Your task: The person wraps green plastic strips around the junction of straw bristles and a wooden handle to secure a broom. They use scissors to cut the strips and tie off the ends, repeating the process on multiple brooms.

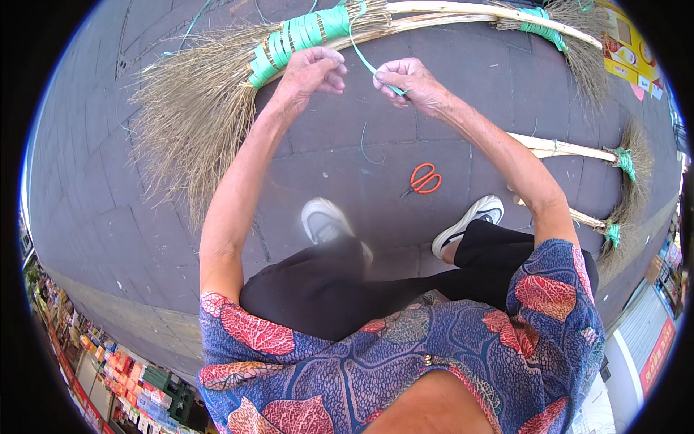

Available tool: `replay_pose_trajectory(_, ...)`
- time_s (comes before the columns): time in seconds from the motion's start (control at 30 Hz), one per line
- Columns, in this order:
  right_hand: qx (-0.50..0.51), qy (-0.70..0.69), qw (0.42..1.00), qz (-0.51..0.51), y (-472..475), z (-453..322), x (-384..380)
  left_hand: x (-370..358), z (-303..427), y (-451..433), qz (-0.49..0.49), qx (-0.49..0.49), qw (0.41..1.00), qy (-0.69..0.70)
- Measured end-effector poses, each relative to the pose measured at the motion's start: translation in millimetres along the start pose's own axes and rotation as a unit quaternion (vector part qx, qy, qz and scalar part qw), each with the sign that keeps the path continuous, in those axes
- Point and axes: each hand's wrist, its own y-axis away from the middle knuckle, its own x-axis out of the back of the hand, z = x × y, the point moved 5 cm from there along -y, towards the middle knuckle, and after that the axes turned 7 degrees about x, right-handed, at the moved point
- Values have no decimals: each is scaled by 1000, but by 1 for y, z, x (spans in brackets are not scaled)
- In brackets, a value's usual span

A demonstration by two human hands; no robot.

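A large twig broom [190, 103] lies on the paving, its head bound with green plastic strapping [309, 30] and its pale wooden handle running right. My right hand [404, 84] pinches the end of a narrow green strip [362, 54] that comes down from the broom's binding. Just below the bound part is my left hand [320, 73], fingers curled; whether it holds anything thin is not clear. Orange-handled scissors [425, 179] lie on the ground between the hands and my feet.
Another broom head [580, 59] lies at the upper right beside a yellow printed box [631, 51]. Two smaller brooms [585, 151] [591, 221] lie at the right, partly behind my right arm. A thin green scrap [366, 146] is on the paving. Stacked goods [130, 380] stand at the lower left.
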Motion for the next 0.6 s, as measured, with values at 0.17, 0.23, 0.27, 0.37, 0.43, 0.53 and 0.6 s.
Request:
replay_pose_trajectory(0.17,-9,-7,1000,15,0,4,-6,-30,-8,2,-71,10,997,5)
replay_pose_trajectory(0.23,4,-19,1000,3,-2,6,-14,-31,-8,4,-46,-4,999,-15)
replay_pose_trajectory(0.27,7,-29,1000,-1,-3,6,-16,-31,-8,4,-32,-10,999,-26)
replay_pose_trajectory(0.37,-13,-24,999,-31,-4,7,-17,-18,0,7,57,-39,998,-10)
replay_pose_trajectory(0.43,-23,-6,999,-35,-3,7,-14,-10,8,9,93,-66,992,-53)
replay_pose_trajectory(0.53,-22,-18,998,-59,0,6,-10,-4,15,8,105,-79,991,-39)
replay_pose_trajectory(0.6,-20,-28,997,-71,0,6,-9,-1,15,7,113,-82,990,-27)
